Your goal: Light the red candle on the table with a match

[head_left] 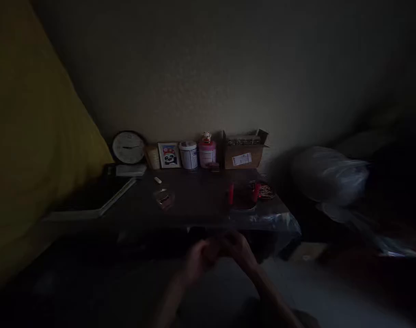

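Note:
My left hand (196,260) and my right hand (241,251) are close together, just in front of the table's near edge. Both have curled fingers and appear closed around a small dark thing between them, too dim and blurred to name. On the table beyond my right hand is a dark holder with two red uprights (231,194), and beside it a round dish of thin sticks or wires (265,191). A small clear dish (164,199) with something brownish in it lies farther left.
Along the wall stand a round clock (127,147), a framed panda picture (169,155), a white tin (188,155), a pink jar (207,154) topped by a cat figurine, and an open cardboard box (243,157). A yellow curtain (40,123) hangs left; a plastic-wrapped bundle (331,175) is right.

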`<state>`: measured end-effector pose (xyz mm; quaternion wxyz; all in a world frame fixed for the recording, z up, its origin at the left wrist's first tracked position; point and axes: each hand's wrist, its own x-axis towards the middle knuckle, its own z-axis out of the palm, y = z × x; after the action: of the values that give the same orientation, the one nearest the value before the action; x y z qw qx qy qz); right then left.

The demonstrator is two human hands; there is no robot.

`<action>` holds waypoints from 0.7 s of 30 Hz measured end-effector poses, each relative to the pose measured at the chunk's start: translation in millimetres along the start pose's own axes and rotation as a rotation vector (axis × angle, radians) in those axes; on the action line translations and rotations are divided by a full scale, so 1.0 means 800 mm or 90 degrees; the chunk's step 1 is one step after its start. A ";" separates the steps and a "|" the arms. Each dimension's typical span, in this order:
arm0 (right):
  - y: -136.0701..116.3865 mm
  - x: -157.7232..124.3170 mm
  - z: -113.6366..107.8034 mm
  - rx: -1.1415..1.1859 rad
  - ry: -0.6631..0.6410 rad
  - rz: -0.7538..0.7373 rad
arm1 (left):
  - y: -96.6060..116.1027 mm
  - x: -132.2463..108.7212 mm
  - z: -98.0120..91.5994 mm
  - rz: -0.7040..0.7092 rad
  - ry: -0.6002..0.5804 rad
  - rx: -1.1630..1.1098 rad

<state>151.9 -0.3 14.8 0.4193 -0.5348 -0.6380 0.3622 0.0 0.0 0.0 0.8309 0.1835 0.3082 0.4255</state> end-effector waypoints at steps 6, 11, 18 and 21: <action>-0.007 -0.003 0.005 0.013 0.048 -0.001 | 0.004 0.002 -0.008 -0.021 0.010 0.006; -0.022 -0.006 -0.008 0.078 0.040 -0.036 | 0.014 -0.002 -0.011 -0.006 0.048 0.016; -0.026 -0.006 -0.014 0.052 0.058 -0.040 | 0.020 -0.006 -0.010 0.058 0.029 0.066; -0.029 -0.008 -0.014 0.040 0.036 -0.083 | 0.018 -0.004 -0.013 0.069 0.064 0.090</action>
<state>153.9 -9.9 39.2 0.4765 -0.4887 -0.6474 0.3390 -17.0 6.1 1.8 0.7752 0.2362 0.3684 0.4555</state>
